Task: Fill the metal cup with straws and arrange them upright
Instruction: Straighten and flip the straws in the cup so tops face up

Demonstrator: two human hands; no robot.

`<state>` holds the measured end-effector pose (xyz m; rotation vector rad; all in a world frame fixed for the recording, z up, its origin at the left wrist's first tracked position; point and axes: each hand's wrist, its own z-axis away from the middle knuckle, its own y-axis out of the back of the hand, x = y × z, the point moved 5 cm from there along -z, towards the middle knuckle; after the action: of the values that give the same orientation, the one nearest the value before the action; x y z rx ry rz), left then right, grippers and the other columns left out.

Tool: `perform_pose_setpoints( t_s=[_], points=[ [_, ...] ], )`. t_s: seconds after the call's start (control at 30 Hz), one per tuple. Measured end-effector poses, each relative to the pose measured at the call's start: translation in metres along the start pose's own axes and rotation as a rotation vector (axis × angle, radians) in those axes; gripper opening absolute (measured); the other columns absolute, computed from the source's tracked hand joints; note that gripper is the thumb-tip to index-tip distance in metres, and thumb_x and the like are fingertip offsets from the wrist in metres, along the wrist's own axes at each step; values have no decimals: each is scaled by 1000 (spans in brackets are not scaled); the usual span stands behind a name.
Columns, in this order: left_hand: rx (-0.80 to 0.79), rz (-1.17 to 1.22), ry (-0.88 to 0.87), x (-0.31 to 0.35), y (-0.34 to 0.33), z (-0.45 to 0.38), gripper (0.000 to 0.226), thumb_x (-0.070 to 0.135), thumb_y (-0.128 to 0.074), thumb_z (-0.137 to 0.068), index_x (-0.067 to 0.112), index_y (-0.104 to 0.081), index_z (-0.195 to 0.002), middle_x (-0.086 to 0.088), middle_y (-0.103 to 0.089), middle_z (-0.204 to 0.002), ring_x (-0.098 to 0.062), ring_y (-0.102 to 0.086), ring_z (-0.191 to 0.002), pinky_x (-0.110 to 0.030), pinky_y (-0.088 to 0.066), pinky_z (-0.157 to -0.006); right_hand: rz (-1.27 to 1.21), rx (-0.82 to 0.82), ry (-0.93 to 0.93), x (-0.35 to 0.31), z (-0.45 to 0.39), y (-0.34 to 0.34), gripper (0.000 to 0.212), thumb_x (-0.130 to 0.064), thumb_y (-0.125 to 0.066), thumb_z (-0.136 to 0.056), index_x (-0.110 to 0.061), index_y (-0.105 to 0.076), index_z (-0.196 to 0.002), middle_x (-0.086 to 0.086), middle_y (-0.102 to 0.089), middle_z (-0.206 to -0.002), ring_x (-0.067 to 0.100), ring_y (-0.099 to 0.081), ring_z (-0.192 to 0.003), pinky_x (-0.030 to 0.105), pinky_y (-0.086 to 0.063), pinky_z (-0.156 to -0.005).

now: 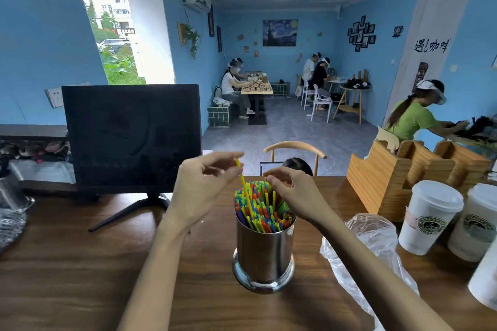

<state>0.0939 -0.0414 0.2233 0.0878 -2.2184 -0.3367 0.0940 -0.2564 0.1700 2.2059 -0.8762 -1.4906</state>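
The metal cup (264,252) stands upright on the wooden counter (80,271), near the middle and toward its front edge, packed with coloured straws (259,207). The left hand (200,191) is raised above and left of the cup, wrist bent, thumb and forefinger pinching the top of one yellow straw (243,183) that rises above the bundle. The right hand (291,191) arches over the cup's right side, fingers curled down onto the straw tips; whether they grip any, I cannot tell. A clear plastic bag (368,244) lies just right of the cup.

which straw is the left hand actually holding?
The yellow straw, pinched near its top by the left hand. It sticks up above the other straws in the metal cup.
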Motion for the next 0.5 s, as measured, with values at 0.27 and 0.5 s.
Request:
perform_pose_setpoints(
  t_s=[0.27, 0.5],
  points=[
    [556, 513, -80, 23, 35, -3, 18, 9, -74, -90, 21, -73, -105, 3, -76, -86, -13, -66, -67, -20, -49, -59, -599, -280, -52, -15, 2, -7, 27, -6, -62, -98, -13, -64, -124, 4, -78, -102, 14, -71, -103, 21, -52, -87],
    [221, 360, 127, -7, 22, 4, 19, 16, -82, -70, 10, -73, -86, -4, -75, -77, -12, -66, -63, -21, -53, -58, -1343, 40, -281, -12, -8, 26, 15, -15, -63, -93, -5, -69, -102, 11, -74, -104, 19, -75, -83, 21, -61, -67]
  ],
)
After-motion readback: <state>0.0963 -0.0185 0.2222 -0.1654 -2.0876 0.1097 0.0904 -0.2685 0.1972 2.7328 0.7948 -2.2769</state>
